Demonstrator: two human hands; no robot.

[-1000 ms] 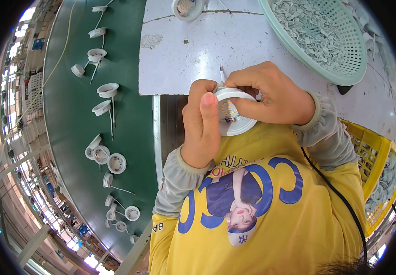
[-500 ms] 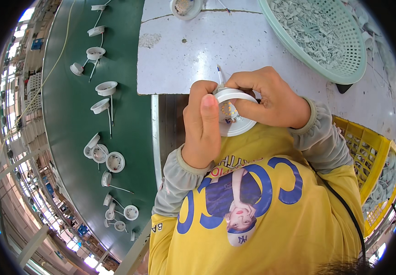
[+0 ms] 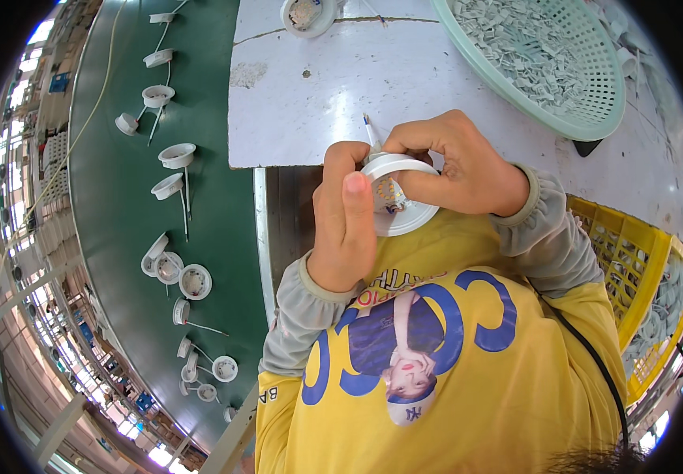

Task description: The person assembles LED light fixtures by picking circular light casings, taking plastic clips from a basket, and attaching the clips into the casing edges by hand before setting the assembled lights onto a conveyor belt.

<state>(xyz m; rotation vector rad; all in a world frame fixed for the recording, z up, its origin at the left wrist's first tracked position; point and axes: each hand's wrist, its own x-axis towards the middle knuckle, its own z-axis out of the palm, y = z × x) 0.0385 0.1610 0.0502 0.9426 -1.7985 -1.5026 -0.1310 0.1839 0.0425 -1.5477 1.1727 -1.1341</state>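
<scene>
Bench, basket and belt all sit slightly further left in view than in the earlier frame, probably because the head turned; both hands have barely shifted. The white lamp [image 3: 406, 213] is held between them above the lap, just off the bench [image 3: 302, 103] edge, its opening tilted toward the wearer, which seems to keep its inside visible. The left hand [image 3: 343, 229] grasps its side, probably to brace it, while the right hand [image 3: 461, 172] pinches the far rim, thumb inside. A cable [image 3: 370, 130] sticks out beyond the fingers. Rightward, a pale green basket [image 3: 604, 95] of small white pieces [image 3: 523, 55] stands within reach; leftward, more lamps [image 3: 195, 281] lie along the green belt [image 3: 227, 197].
</scene>
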